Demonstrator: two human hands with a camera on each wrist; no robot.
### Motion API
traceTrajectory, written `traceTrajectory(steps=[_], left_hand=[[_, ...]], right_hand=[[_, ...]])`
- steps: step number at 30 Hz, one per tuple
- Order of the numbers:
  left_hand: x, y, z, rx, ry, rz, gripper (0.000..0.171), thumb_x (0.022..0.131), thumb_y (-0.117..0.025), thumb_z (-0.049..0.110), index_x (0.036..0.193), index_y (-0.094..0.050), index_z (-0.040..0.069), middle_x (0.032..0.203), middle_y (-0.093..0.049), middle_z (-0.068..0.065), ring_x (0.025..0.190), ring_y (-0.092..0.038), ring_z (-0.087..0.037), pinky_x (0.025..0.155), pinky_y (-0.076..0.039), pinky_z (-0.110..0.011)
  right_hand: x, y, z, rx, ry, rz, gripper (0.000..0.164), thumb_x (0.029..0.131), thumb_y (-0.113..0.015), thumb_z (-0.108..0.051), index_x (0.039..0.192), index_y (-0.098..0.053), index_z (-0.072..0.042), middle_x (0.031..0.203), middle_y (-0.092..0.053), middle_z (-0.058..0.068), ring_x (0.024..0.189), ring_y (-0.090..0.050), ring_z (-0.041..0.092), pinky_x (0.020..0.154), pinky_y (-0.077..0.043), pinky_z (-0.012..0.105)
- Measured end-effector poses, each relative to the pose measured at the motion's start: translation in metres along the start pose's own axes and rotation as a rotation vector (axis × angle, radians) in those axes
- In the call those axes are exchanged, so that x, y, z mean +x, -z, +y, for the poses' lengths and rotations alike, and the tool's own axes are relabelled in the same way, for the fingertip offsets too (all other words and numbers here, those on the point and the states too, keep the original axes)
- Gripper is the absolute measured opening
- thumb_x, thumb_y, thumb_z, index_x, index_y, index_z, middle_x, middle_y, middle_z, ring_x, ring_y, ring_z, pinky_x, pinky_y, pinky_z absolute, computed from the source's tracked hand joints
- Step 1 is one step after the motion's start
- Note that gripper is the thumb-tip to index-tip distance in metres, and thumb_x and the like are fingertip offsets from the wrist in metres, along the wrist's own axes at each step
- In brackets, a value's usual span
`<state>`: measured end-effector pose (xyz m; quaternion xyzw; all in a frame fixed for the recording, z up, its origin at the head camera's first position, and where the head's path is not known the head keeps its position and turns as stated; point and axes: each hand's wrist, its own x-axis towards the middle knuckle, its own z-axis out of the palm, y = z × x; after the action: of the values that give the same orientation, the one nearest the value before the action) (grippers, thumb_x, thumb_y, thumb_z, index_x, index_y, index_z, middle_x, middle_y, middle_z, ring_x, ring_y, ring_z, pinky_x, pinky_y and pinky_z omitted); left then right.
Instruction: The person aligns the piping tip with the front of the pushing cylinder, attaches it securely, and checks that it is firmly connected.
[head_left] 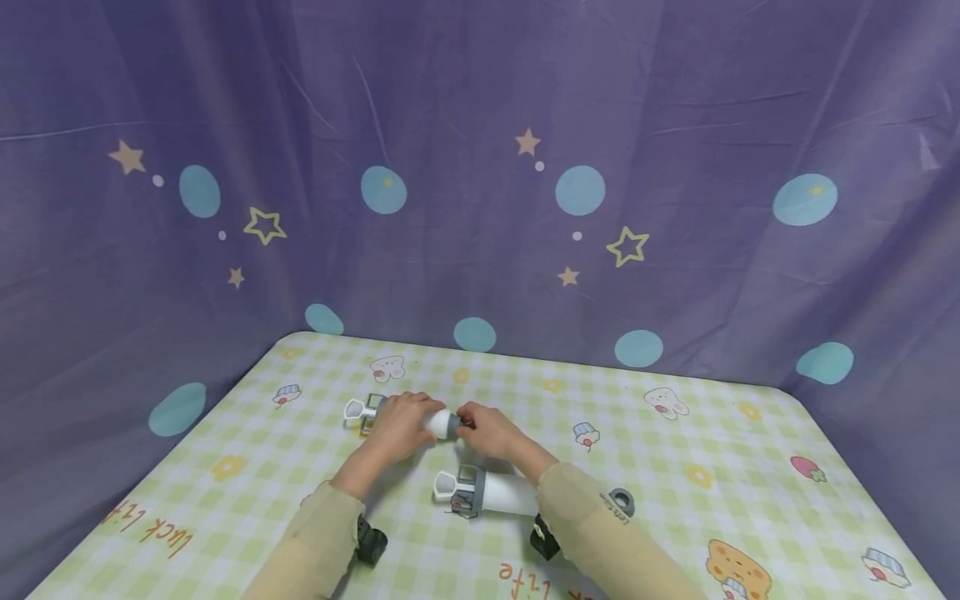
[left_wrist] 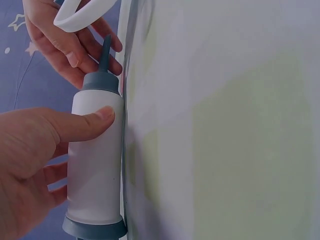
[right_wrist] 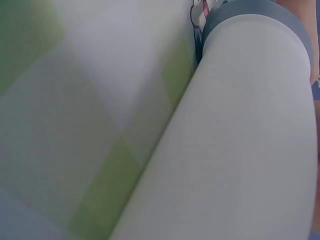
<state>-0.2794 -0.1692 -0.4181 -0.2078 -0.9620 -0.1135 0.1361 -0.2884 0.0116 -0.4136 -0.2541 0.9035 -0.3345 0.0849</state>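
Note:
In the head view, my left hand (head_left: 405,425) grips the white barrel (head_left: 437,423) of a large plunger syringe with grey end caps. Its white loop handle (head_left: 355,409) points left. The left wrist view shows the thumb lying across the barrel (left_wrist: 95,165). My right hand (head_left: 491,429) is at the grey nozzle (left_wrist: 104,56); its fingers curve loosely behind the nozzle, and the thumb appears apart from it. A second, similar syringe (head_left: 510,493) lies under my right forearm, partly hidden. Its white barrel (right_wrist: 235,130) fills much of the right wrist view.
A grey ring-shaped piece (head_left: 621,502) shows just beyond my right sleeve. Green-and-white checked cloth with printed pictures covers the table (head_left: 675,450). Behind its far edge hangs a purple curtain (head_left: 480,250) with stars and blue spots.

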Motion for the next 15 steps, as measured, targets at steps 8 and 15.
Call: traceTrajectory(steps=[8, 15], left_hand=[[0.001, -0.001, 0.002, 0.006, 0.013, -0.004, 0.047, 0.065, -0.078, 0.017, 0.109, -0.065, 0.011, 0.103, -0.065, -0.008, 0.092, -0.059, -0.029, 0.082, -0.044, -0.045], [-0.001, 0.001, 0.006, -0.015, 0.015, -0.032, 0.054, 0.066, -0.077, 0.017, 0.117, -0.06, 0.009, 0.113, -0.062, -0.01, 0.107, -0.055, -0.03, 0.1, -0.031, -0.047]], right_hand=[[-0.004, 0.005, 0.003, 0.018, -0.001, -0.006, 0.038, 0.09, -0.054, -0.017, 0.123, -0.05, 0.002, 0.114, -0.06, 0.016, 0.104, -0.058, 0.028, 0.088, -0.046, 0.037], [-0.012, 0.017, 0.004, 0.027, 0.003, 0.013, 0.04, 0.091, -0.052, -0.02, 0.124, -0.049, 0.003, 0.116, -0.059, 0.018, 0.107, -0.057, 0.03, 0.09, -0.045, 0.041]])
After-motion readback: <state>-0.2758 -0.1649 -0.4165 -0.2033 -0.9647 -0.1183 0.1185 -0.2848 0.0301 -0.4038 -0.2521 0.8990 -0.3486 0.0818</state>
